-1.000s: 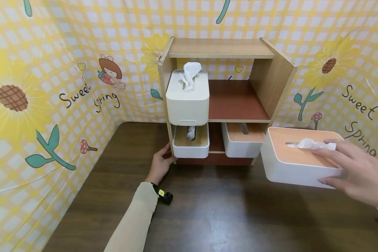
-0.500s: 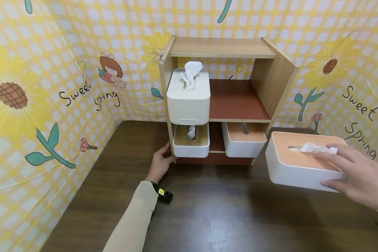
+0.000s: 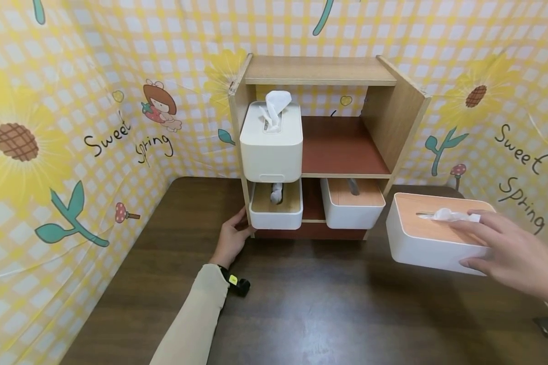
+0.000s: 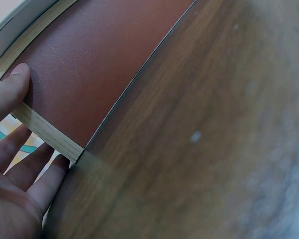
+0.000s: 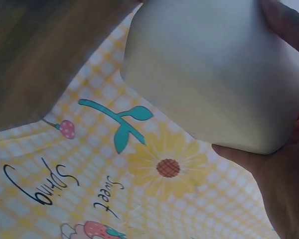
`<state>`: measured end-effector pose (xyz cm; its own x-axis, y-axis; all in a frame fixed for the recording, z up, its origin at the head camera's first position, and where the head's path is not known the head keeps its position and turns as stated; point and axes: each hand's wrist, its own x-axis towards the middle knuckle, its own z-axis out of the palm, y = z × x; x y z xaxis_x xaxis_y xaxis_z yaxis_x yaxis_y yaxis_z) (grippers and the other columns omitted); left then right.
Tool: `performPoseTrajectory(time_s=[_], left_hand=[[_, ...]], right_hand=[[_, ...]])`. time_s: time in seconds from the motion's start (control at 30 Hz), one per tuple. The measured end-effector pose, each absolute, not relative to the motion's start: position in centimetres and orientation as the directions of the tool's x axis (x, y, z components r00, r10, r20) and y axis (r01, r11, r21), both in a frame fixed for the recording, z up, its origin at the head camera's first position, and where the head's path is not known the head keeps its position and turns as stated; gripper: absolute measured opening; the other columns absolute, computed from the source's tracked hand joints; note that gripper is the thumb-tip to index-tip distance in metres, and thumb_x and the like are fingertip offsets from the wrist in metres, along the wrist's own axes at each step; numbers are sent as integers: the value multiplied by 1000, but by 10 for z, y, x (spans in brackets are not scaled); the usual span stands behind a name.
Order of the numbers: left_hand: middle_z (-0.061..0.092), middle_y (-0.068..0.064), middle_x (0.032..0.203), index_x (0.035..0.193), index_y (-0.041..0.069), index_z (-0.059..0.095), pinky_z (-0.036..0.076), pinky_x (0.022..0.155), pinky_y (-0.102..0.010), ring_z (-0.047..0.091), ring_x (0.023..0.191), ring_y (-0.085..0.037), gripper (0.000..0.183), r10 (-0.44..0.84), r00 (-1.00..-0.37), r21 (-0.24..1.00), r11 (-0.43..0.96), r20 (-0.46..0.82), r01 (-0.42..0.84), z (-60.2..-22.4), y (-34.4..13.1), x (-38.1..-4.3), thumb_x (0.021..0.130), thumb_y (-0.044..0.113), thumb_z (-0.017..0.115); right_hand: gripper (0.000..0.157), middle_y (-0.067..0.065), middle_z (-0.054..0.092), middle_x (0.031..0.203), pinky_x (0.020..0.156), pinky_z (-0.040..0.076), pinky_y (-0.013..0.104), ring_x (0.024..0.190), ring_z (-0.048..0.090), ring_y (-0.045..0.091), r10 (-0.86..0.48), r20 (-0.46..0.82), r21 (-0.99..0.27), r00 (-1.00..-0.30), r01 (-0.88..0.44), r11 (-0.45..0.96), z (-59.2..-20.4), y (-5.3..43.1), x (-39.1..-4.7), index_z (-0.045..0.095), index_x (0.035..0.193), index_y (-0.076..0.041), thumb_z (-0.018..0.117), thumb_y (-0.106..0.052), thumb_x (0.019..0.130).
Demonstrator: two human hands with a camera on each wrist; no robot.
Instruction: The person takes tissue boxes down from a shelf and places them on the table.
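In the head view, my right hand (image 3: pixel 518 248) grips the right end of a tissue box (image 3: pixel 424 246) with white sides and a light wood lid. It is held in the air right of the small wooden shelf (image 3: pixel 320 71), with white tissue poking from its slot. The right wrist view shows this box's pale underside and side (image 5: pixel 204 74) close up. At the shelf's lower left, my left hand (image 3: pixel 231 238) holds the side panel. The left wrist view shows the thumb (image 4: pixel 17 84) on the panel's front and the other fingers along its outer side.
A cream tissue box (image 3: pixel 271 159) stands at the left of the shelf's upper level. Below it, a low wood-lidded tissue box (image 3: pixel 276 221) sits at left and another (image 3: pixel 353 218) at right. The dark wooden table (image 3: pixel 301 299) meets patterned cloth walls (image 3: pixel 132 76).
The tissue box in my right hand has dropped slightly and shifted a little; the hand keeps its grip. My left hand stays at the shelf's side panel.
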<state>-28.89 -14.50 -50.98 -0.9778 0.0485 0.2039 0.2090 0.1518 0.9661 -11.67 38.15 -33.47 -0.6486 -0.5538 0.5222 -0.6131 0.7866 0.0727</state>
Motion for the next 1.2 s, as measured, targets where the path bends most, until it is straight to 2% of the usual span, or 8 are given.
performPoseTrajectory(time_s=[0.1,0.2,0.33,0.7,1.0,1.2], left_hand=[[54,-7,139,146,14,46,51,81,-25,54,118,-26,64,50,-977,966,151,206,211,-511,-146,-289,88,3,72],[55,-6,138,145,14,47,51,81,-26,54,118,-24,64,43,-978,965,156,205,209,-510,-146,-288,87,3,72],[56,-7,136,145,14,48,51,82,-27,54,117,-25,64,41,-977,964,158,209,213,-508,-145,-287,87,4,73],[57,-9,134,145,13,47,50,83,-28,53,119,-25,64,48,-975,963,152,216,221,-509,-146,-289,87,7,74],[55,-6,137,146,15,46,48,87,-28,49,124,-21,64,68,-983,974,139,169,177,-509,-148,-288,88,12,74],[53,-12,139,146,9,43,49,84,-29,47,126,-28,65,80,-984,975,141,159,169,-497,-146,-281,88,5,72]], right_hand=[[72,-5,52,95,72,35,31,88,46,16,-534,497,57,-683,-589,806,-338,384,-121,66,122,-15,83,-55,64],[82,-7,50,94,68,36,29,87,44,15,-517,469,56,-716,-560,827,-342,385,-123,65,123,-17,91,-24,46],[83,-8,48,92,62,37,29,84,41,14,-500,453,53,-738,-538,842,-347,387,-127,64,123,-18,93,-22,45],[83,-7,50,90,66,34,33,79,43,15,-489,463,31,-740,-538,843,-358,393,-140,65,121,-16,94,-19,43],[83,9,58,107,70,41,45,97,52,30,-458,431,-5,-778,-509,861,-370,398,-150,62,123,-14,95,-15,46],[82,7,58,106,65,43,45,92,52,25,-428,407,-14,-807,-474,880,-374,400,-154,62,124,-15,95,-16,49]])
